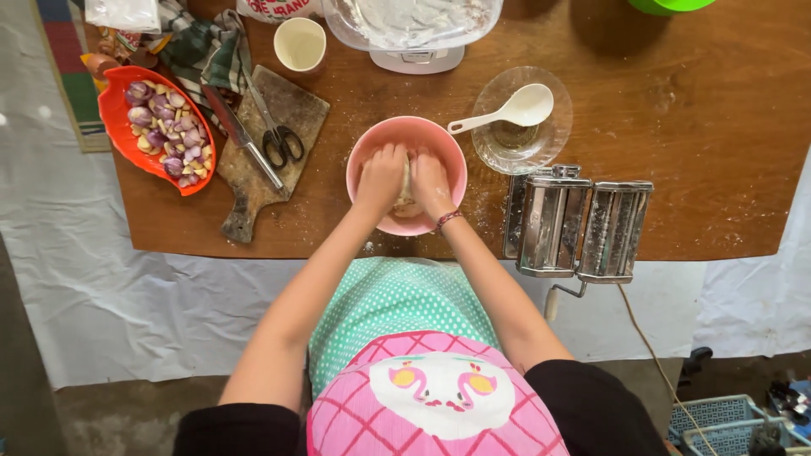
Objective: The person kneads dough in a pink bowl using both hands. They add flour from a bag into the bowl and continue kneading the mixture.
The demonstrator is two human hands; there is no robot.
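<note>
A pink bowl (365, 152) stands near the front edge of the wooden table (676, 169). Both of my hands are inside it, side by side, pressed onto a pale lump of dough (406, 198) that shows only as a sliver between them. My left hand (380, 176) lies on the dough's left side with fingers curled down. My right hand (432, 181), with a beaded bracelet on its wrist, covers the right side. Flour dusts both hands.
Left of the bowl lies a wooden board (287, 114) with scissors (277, 139) and a knife (241, 135); farther left, a red dish of cut shallots (165, 127). Right: a glass bowl with white spoon (519, 110), a metal pasta machine (579, 224). Behind: a cup (300, 44), a scale with a floured bowl (414, 29).
</note>
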